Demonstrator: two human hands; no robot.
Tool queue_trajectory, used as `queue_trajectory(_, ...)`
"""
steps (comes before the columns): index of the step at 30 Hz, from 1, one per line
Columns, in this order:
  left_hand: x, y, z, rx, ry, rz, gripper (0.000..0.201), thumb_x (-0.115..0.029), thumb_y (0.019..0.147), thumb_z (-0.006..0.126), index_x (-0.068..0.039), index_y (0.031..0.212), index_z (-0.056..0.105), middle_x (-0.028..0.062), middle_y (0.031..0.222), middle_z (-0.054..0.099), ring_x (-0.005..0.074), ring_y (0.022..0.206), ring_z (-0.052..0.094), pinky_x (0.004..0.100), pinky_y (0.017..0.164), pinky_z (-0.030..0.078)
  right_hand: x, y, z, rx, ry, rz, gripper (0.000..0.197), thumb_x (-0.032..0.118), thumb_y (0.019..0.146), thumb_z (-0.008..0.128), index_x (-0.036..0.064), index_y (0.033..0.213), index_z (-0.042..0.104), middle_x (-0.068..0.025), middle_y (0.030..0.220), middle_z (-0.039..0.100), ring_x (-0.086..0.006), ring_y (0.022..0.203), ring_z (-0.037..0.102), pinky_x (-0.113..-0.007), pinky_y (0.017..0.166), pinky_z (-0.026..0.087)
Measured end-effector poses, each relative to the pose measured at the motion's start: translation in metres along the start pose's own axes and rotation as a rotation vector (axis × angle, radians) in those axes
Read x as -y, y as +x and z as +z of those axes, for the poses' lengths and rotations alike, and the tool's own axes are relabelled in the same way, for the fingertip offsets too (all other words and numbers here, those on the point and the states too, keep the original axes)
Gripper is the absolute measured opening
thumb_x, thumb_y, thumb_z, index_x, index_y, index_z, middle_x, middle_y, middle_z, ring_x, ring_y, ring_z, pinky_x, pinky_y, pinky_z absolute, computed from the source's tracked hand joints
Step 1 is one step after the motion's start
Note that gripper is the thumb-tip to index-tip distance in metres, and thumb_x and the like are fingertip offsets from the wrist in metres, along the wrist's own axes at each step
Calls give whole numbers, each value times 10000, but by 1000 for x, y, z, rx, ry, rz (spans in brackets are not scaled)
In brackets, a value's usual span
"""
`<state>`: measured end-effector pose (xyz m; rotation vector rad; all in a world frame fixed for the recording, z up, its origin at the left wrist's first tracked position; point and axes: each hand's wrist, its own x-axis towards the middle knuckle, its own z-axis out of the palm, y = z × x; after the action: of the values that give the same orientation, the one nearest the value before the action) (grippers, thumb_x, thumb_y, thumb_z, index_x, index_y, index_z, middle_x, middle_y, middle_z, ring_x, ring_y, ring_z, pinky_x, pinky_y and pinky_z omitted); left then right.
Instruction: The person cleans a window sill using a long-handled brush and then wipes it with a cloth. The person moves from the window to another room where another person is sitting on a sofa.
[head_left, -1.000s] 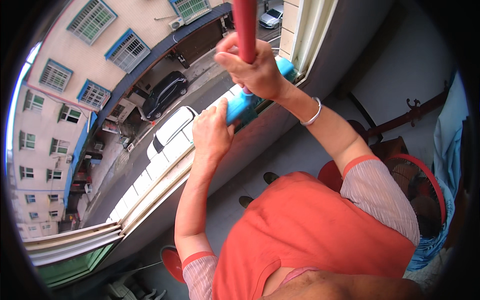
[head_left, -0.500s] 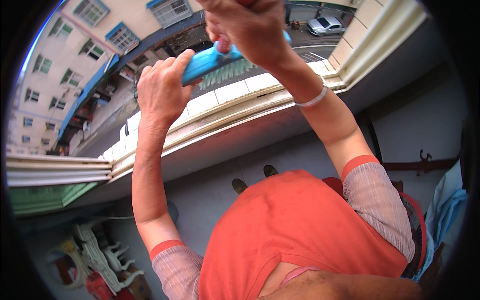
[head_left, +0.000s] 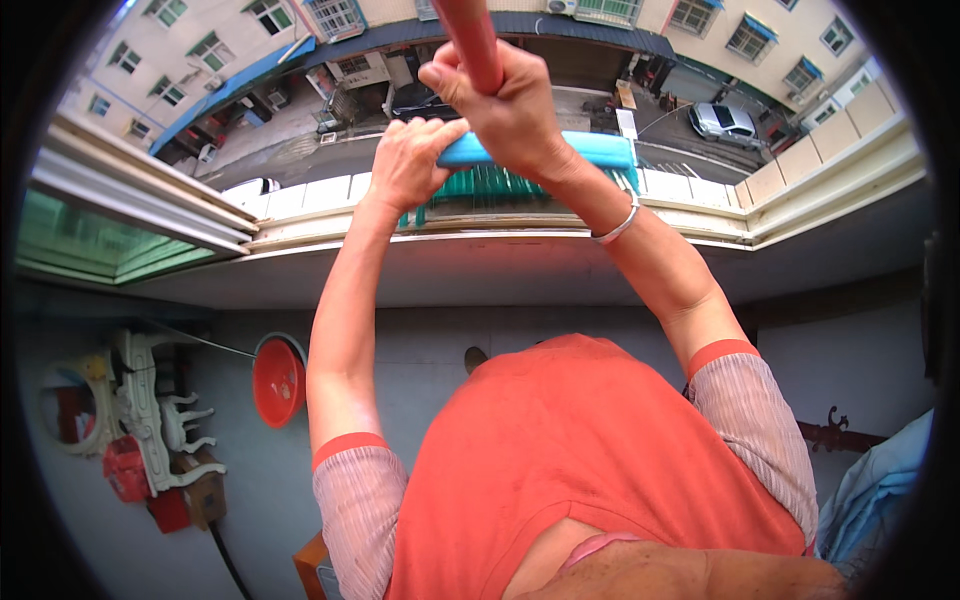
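Note:
A broom with a blue head and green bristles lies across the open window, just above the sill. Its red handle rises toward the top of the view. My right hand is wrapped round the handle, low down and in front of the broom head. At the head's left end, my left hand grips the blue plastic, thumb side toward the bristles. The bristles hang down over the window track, and the wrist and forearm of my right arm hide part of them.
A green-tinted window pane stands at the left. Below are a red basin and white carved furniture. Blue cloth hangs at the lower right. Outside lies a street with a silver car.
The view has swung to the right, bringing the red basin in. The broom head has gone from slanted to nearly level, with its bristles over the window track. Both hands keep their grip.

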<state>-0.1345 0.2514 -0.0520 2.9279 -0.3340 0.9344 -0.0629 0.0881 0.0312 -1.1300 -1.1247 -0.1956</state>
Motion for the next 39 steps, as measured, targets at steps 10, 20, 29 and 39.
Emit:
queue_trajectory(10, 5, -42, -37, 128, -141, -83, 552, -247, 689, 870, -254, 1211, 692, 25, 927, 703, 268, 913, 660, 425, 796, 461, 28, -10, 39, 65, -18, -17, 144, 132, 934, 781, 10, 949, 706, 31, 779, 648, -33, 719, 554, -221, 609, 438)
queue_trajectory(20, 7, 4, -52, -51, -20, -145, 498, -355, 786, 829, -235, 1245, 676, 12, 939, 702, 245, 912, 663, 422, 784, 455, 35, 46, 41, 133, 225, -25, 115, 81, 984, 699, 17, 895, 666, 39, 721, 609, -31, 639, 514, -224, 546, 412)
queue_trajectory(29, -1, -77, -38, 162, -132, -113, 486, -171, 719, 813, -188, 1191, 699, 54, 1035, 722, 281, 949, 673, 411, 812, 475, 21, -34, 51, -2, 100, 124, 148, 144, 962, 750, 14, 964, 680, 49, 630, 582, -3, 505, 503, -184, 434, 368)
queue_trajectory(39, -10, -6, -54, -124, 8, -103, 406, -233, 802, 775, -189, 1195, 681, 28, 853, 673, 253, 845, 660, 408, 757, 448, 40, 32, 27, 124, 164, -133, 96, 86, 971, 724, 3, 931, 695, 27, 725, 640, -21, 632, 535, -205, 532, 411)
